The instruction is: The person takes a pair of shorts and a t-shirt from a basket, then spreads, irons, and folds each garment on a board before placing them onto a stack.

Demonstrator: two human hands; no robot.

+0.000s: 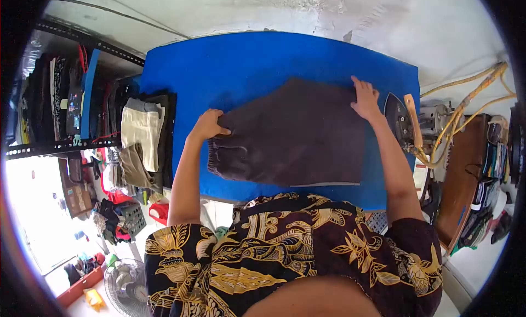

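Dark grey-brown shorts (pixel 296 133) with a gathered elastic waistband lie spread on a blue-covered table (pixel 219 65). My left hand (pixel 211 124) is at the waistband's upper corner, thumb and fingers apart, resting on the fabric edge. At the upper right corner of the shorts is my right hand (pixel 365 98), its fingers spread and touching the cloth's edge. To the right of that hand stands an iron (pixel 400 120) with a wooden handle, beside the table's right edge.
Folded clothes (pixel 141 133) are stacked at the table's left edge, near a metal shelf (pixel 104 148) full of garments. A tan cord (pixel 457 117) loops from the iron on the right. A fan (pixel 127 284) stands at the lower left.
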